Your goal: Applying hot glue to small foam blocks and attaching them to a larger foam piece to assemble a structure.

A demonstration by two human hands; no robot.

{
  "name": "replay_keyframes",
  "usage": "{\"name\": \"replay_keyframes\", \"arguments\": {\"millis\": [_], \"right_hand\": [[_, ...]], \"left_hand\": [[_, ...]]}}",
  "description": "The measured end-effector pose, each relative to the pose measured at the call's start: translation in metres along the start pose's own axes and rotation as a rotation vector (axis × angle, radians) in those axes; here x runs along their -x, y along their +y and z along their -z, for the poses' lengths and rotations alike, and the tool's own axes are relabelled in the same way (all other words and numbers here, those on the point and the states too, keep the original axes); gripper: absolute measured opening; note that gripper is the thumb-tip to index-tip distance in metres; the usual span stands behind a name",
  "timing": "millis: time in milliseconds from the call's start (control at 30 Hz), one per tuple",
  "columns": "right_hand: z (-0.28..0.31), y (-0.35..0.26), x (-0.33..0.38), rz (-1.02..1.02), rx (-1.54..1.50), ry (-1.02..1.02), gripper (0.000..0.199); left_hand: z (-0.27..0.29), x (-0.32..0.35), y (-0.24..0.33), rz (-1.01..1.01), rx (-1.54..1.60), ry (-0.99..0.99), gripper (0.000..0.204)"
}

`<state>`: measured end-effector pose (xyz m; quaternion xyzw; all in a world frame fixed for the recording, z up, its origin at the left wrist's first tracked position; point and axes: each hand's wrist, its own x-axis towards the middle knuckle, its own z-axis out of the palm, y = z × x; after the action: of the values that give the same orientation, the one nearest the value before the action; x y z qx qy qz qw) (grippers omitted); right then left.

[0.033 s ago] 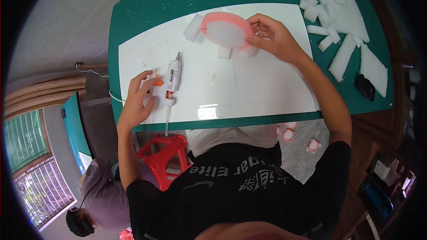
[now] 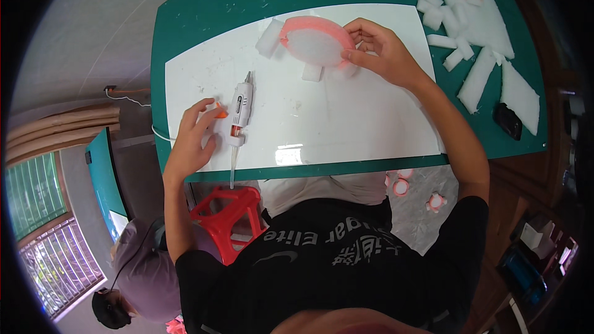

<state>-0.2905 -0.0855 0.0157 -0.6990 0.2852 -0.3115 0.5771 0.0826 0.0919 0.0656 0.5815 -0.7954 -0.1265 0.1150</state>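
My right hand grips the right edge of a round white foam piece with a pink rim between thumb and fingers. It is tilted above the far part of the white board. A white foam block lies at its left, and a smaller white block shows below it. A white glue gun lies left of centre, its nozzle pointing away and a clear glue stick trailing over the near edge. My left hand is open beside it, fingertips close to an orange part; contact is unclear.
White foam offcuts and a black object lie on the green table at the right. A red stool stands below the near edge. Another person is at the lower left. A white cord crosses the left edge.
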Motion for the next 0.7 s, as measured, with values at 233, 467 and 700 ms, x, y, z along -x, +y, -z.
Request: {"name": "replay_keyframes", "arguments": {"millis": [233, 467, 700], "right_hand": [[-0.003, -0.005, 0.004, 0.124, 0.198, 0.044, 0.027], [-0.004, -0.005, 0.004, 0.256, 0.306, 0.075, 0.028], [-0.004, -0.005, 0.005, 0.302, 0.358, 0.093, 0.029]], "left_hand": [[-0.007, -0.006, 0.005, 0.125, -0.087, -0.160, 0.054], [0.001, -0.001, -0.004, -0.136, -0.359, 0.137, 0.040], [0.011, -0.015, 0.014, -0.262, -0.228, 0.411, 0.033]]}}
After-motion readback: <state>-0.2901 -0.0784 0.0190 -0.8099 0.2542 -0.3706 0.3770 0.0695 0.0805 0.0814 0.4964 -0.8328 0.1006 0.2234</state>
